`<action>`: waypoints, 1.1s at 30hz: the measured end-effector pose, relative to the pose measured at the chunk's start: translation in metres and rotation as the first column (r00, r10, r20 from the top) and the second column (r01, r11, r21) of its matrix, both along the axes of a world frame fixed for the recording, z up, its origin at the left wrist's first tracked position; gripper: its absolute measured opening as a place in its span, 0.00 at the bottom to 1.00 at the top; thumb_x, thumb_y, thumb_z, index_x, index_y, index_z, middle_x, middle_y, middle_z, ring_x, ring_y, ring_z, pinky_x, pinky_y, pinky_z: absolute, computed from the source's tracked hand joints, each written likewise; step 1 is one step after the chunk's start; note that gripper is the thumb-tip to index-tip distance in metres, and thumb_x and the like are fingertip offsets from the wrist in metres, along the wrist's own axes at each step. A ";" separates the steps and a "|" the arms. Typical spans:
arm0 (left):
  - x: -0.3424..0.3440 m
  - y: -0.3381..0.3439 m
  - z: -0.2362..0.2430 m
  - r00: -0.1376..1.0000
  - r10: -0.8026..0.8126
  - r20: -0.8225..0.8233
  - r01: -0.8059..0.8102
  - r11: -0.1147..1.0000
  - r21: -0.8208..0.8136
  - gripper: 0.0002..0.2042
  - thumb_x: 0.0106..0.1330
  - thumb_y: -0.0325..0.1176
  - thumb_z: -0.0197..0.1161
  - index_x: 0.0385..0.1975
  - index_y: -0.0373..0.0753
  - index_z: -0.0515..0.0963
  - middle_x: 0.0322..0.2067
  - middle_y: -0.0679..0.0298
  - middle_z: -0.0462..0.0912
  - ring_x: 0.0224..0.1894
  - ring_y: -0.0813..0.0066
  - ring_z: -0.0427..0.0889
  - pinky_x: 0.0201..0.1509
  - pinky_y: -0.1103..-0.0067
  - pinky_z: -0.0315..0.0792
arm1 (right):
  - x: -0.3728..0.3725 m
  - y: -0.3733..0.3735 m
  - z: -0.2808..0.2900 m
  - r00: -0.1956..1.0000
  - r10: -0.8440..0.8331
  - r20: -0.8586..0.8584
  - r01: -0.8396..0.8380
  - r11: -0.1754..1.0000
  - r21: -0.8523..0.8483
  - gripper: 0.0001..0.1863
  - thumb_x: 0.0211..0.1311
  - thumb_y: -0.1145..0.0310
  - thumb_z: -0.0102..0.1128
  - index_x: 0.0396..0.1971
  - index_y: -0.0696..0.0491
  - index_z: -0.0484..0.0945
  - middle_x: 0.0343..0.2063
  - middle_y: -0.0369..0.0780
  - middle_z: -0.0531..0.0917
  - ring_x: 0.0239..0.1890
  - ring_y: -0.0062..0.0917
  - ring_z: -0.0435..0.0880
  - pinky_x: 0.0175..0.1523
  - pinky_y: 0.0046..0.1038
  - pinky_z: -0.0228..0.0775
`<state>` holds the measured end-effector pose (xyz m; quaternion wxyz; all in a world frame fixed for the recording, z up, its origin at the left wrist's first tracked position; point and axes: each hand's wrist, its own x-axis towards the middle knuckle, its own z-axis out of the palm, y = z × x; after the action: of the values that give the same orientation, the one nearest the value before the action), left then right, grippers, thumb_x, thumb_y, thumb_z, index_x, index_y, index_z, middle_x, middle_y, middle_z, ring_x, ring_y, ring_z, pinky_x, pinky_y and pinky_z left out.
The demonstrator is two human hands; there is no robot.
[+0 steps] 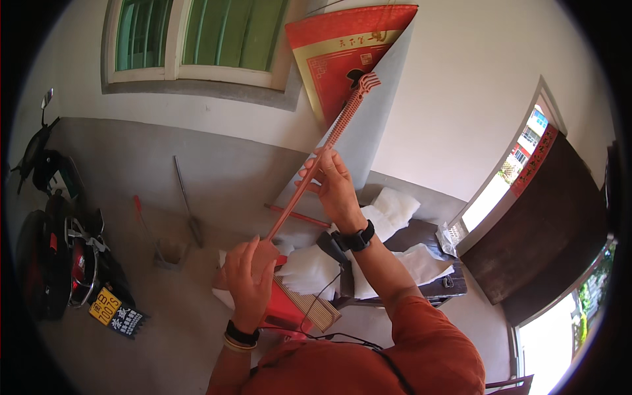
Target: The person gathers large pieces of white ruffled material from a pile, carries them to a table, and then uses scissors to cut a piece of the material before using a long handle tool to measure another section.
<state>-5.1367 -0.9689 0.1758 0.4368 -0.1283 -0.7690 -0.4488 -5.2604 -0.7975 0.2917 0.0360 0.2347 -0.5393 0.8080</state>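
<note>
I see both hands on one long, salmon-coloured plastic rod [329, 141] with a ridged shaft and a claw-like far end — it looks like a back scratcher. My left hand [250, 276] is clenched around its near end; my right hand [332, 184] pinches the shaft midway, fingers wrapped on it. The rod slants up and away to the right, held in the air above the red stool [283, 309] and dark bench [421, 263]. I judge the handling mid-course — nothing set down. Count: one rod, two or three white padding pieces [316, 270], one motorbike [52, 243] far left.
</note>
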 end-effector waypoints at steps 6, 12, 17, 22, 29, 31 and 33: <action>-0.075 0.008 -0.032 0.976 0.146 0.160 -0.107 0.967 -0.233 0.27 0.51 0.36 0.68 0.54 0.43 0.72 0.44 0.61 0.74 0.46 0.64 0.72 0.48 0.68 0.62 | -0.050 -0.008 -0.029 0.999 0.008 0.044 -0.014 0.989 0.145 0.14 0.69 0.55 0.47 0.42 0.50 0.70 0.37 0.38 0.79 0.39 0.25 0.81 0.45 0.34 0.76; -0.125 -0.024 -0.043 0.953 0.250 0.170 -0.167 0.903 -0.396 0.09 0.52 0.34 0.64 0.34 0.46 0.82 0.29 0.70 0.76 0.37 0.68 0.69 0.43 0.70 0.59 | -0.075 0.002 -0.033 0.987 -0.047 0.153 0.022 0.987 0.161 0.13 0.67 0.60 0.52 0.45 0.51 0.69 0.43 0.41 0.78 0.46 0.29 0.80 0.48 0.35 0.75; -0.222 -0.111 -0.009 0.919 0.375 -0.122 -0.370 0.712 -0.597 0.04 0.48 0.33 0.63 0.24 0.49 0.83 0.25 0.70 0.73 0.34 0.69 0.69 0.38 0.73 0.59 | -0.099 0.016 -0.038 0.961 -0.092 0.262 0.046 0.983 0.176 0.15 0.66 0.63 0.52 0.49 0.53 0.69 0.45 0.41 0.77 0.47 0.27 0.79 0.49 0.31 0.74; -0.346 -0.205 0.048 0.853 0.432 -0.292 -0.500 0.517 -0.695 0.03 0.48 0.32 0.60 0.18 0.46 0.81 0.26 0.66 0.74 0.36 0.68 0.70 0.40 0.73 0.62 | -0.138 -0.017 -0.077 0.927 -0.120 0.355 0.005 0.951 0.309 0.14 0.67 0.63 0.50 0.47 0.54 0.71 0.39 0.38 0.77 0.40 0.22 0.79 0.45 0.26 0.75; -0.510 -0.276 0.117 0.819 0.360 -0.446 -0.572 0.459 -0.680 0.06 0.51 0.31 0.62 0.25 0.48 0.85 0.25 0.67 0.72 0.34 0.70 0.70 0.37 0.74 0.59 | -0.204 -0.124 -0.123 0.895 0.022 0.447 -0.199 0.914 0.353 0.15 0.68 0.61 0.50 0.46 0.56 0.72 0.39 0.38 0.79 0.41 0.22 0.80 0.45 0.23 0.73; -0.549 -0.284 0.130 0.817 0.343 -0.464 -0.577 0.461 -0.675 0.06 0.51 0.31 0.62 0.25 0.49 0.85 0.25 0.67 0.72 0.34 0.70 0.70 0.37 0.74 0.60 | -0.217 -0.145 -0.137 0.892 0.035 0.451 -0.223 0.901 0.372 0.15 0.68 0.61 0.50 0.47 0.56 0.72 0.39 0.38 0.79 0.41 0.22 0.80 0.45 0.24 0.73; -0.585 -0.290 0.139 0.802 0.356 -0.481 -0.598 0.466 -0.652 0.06 0.53 0.32 0.62 0.27 0.49 0.85 0.25 0.67 0.72 0.34 0.70 0.71 0.38 0.73 0.61 | -0.222 -0.159 -0.143 0.895 0.042 0.445 -0.239 0.887 0.395 0.15 0.68 0.62 0.50 0.47 0.56 0.72 0.39 0.37 0.80 0.41 0.22 0.80 0.45 0.24 0.73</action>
<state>-5.7212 -1.2586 0.3153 0.5475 -0.1431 -0.8190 0.0951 -5.4822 -0.9560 0.1483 -0.1960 0.0948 -0.6833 0.6969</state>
